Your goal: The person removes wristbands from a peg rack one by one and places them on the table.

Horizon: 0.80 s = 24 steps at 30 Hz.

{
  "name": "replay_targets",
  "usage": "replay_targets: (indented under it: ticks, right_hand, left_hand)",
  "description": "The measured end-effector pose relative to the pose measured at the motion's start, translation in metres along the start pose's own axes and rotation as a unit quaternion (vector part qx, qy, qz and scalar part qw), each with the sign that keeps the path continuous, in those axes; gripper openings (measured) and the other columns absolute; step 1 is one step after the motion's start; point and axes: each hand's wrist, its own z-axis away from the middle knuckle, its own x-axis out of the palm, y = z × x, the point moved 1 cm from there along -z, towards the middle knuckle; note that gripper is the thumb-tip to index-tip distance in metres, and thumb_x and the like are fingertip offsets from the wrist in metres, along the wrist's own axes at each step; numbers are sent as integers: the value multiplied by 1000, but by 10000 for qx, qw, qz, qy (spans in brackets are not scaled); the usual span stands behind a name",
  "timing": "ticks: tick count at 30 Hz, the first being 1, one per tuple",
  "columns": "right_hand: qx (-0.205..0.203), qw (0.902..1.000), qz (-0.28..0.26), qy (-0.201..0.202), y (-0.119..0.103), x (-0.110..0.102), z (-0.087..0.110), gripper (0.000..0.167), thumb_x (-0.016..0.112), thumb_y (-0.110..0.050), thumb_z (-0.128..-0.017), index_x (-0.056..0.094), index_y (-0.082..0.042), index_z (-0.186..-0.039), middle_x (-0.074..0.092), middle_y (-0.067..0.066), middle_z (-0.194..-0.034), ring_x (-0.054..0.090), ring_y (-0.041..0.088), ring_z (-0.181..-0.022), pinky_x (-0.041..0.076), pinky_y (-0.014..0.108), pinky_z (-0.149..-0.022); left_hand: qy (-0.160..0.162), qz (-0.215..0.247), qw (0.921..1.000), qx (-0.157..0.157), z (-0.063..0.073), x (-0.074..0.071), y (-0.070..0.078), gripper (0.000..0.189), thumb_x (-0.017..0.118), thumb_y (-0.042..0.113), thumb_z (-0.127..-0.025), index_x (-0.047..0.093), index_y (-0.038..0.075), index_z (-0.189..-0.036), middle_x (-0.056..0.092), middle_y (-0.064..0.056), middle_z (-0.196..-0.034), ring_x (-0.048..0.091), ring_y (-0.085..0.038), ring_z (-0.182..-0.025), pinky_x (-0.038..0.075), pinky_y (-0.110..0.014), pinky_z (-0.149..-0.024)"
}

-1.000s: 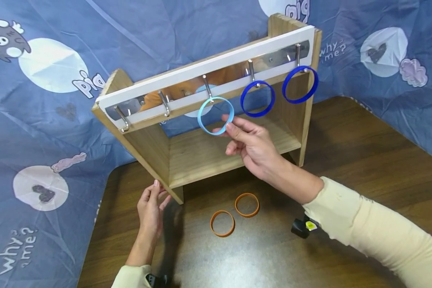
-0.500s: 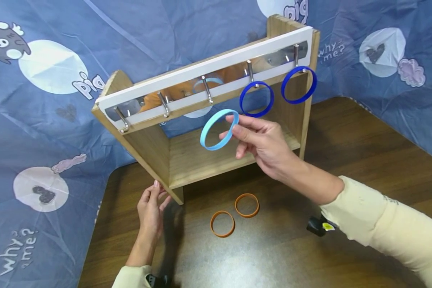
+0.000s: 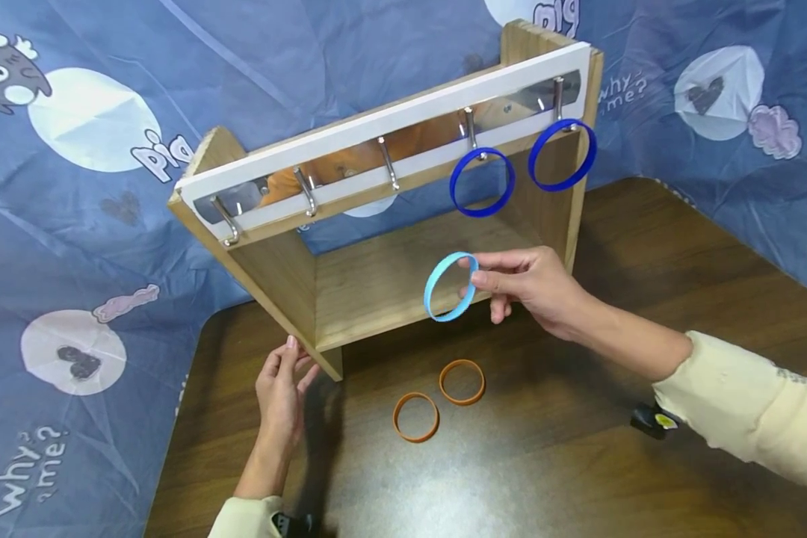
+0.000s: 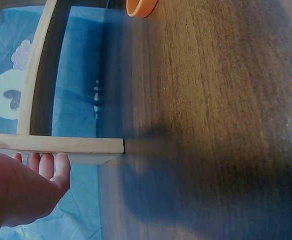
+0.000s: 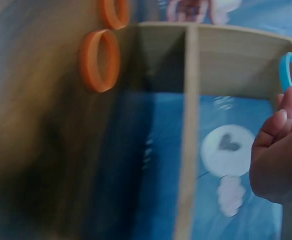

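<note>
A blue cloth [image 3: 350, 67] printed with pale circles, cartoon pigs and lettering hangs behind everything, its surface creased. In front stands the desk [image 3: 545, 463], dark brown with a streaky wood grain and a glossy patch of light. On it sits the rack [image 3: 376, 288], made of pale wooden boards with upright side panels and a flat shelf between them. Across its upper front runs a white board [image 3: 410, 116] bearing a mirror-like metal strip [image 3: 350, 163].

The right hand [image 3: 545, 288] pinches the light blue band [image 3: 430, 288] between thumb and forefinger. The left hand [image 3: 282, 388] rests at the rack's lower left edge, fingers loosely extended with their tips against the outside of the side panel.

All the bands are thin, smooth rings. The light blue one is pale and narrow-walled, turned partly edge-on, and stands out to the left of the right hand's fingertips, in front of the shelf. Two dark blue bands [image 3: 480, 213] hang from the two rightmost hooks [image 3: 388, 164], which are slim, shiny metal. Two orange bands [image 3: 418, 439] lie flat on the desk just beside each other, below the right hand.
</note>
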Motion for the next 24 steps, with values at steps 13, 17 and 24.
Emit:
replay_targets:
  ticks: [13,17,24]
  right_hand:
    - [1902,9575,2128,-422,55,-54,17,42,71,-19,-88,62,5,-122,73,12,-82,59,10,-45,42,22,-46]
    - [2146,9433,2494,-437,67,-65,20,40,71,-18,-88,63,6,-120,72,12,-78,58,9,-43,39,22,-43]
    - [2474,9207,2987,-440,85,-68,20,30,70,-14,-89,67,5,-111,70,8,-69,55,9,-39,34,19,-38]
  left_hand:
    - [71,51,10000,28,1,0,1,33,55,34,-98,50,1,-101,56,-2,-108,59,-16,-99,50,-36,-93]
    - [-9,3,10000,61,3,0,1,35,55,37,-98,51,3,-104,56,-2,-108,58,-17,-102,48,-38,-95]
    - [4,39,10000,41,2,2,1,34,55,36,-98,51,2,-103,57,-2,-108,59,-17,-100,48,-38,-95]
